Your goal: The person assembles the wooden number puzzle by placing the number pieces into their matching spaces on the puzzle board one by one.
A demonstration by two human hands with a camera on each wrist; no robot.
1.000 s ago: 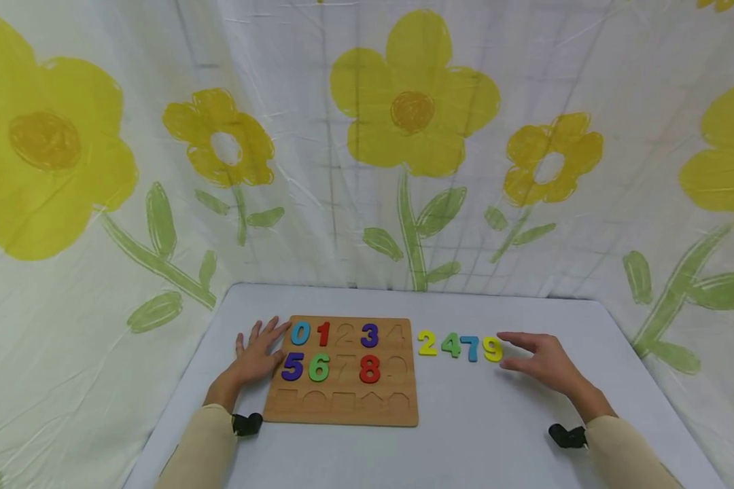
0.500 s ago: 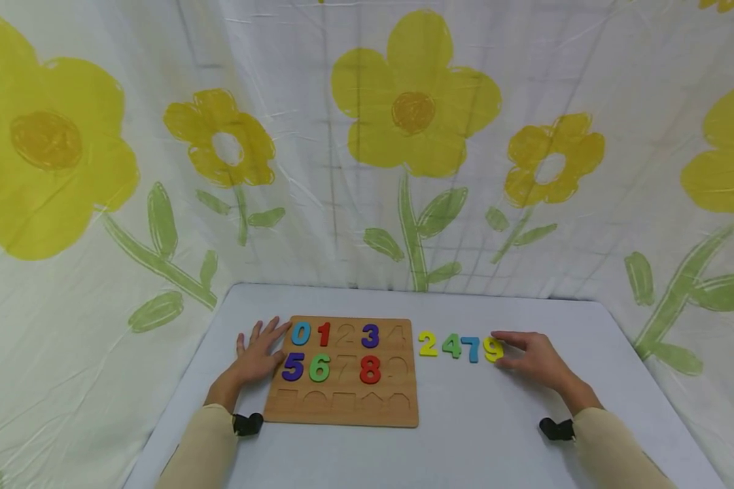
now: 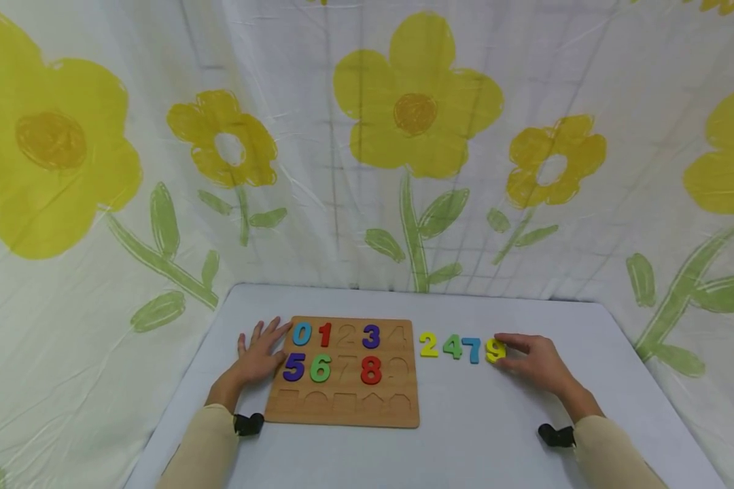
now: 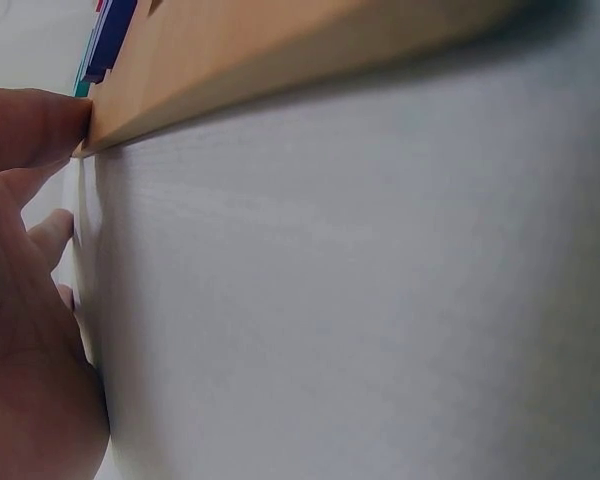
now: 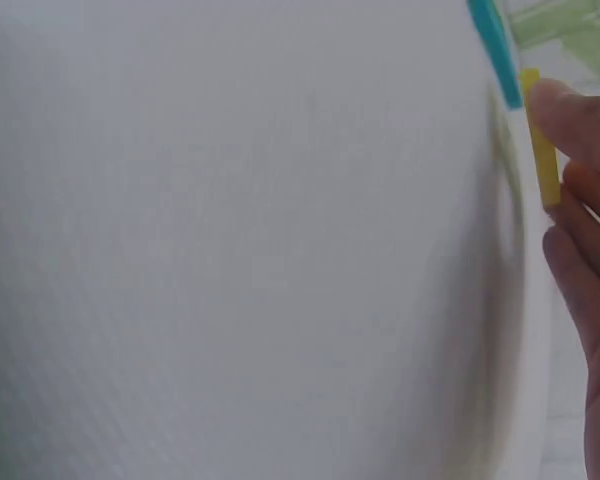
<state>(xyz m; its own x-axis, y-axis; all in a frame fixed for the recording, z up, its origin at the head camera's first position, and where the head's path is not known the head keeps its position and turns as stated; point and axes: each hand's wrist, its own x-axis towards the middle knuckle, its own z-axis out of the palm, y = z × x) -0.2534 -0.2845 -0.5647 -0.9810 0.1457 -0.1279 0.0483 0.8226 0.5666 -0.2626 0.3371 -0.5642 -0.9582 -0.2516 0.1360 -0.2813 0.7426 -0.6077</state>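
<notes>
My right hand (image 3: 538, 362) pinches the yellow number 9 (image 3: 495, 350) between thumb and fingers, at the right end of a row of loose digits. In the right wrist view the yellow piece (image 5: 543, 140) stands edge-on against the thumb. Left of it lie a blue 7 (image 3: 472, 350), a green 4 (image 3: 452, 346) and a yellow 2 (image 3: 429, 344). My left hand (image 3: 258, 360) rests with spread fingers at the left edge of a wooden number puzzle board (image 3: 342, 415); the left wrist view shows the thumb (image 4: 40, 125) touching its edge.
Several digits sit in the board, among them a blue 0 (image 3: 302, 333), a red 8 (image 3: 371, 370) and a purple 5 (image 3: 294, 367). Outlined recesses show between and below them. A flowered curtain (image 3: 318, 204) hangs behind the white table (image 3: 483, 435).
My right hand has moved left to the yellow 9, and its thumb and fingers have closed on it. The left hand and the board stay in place.
</notes>
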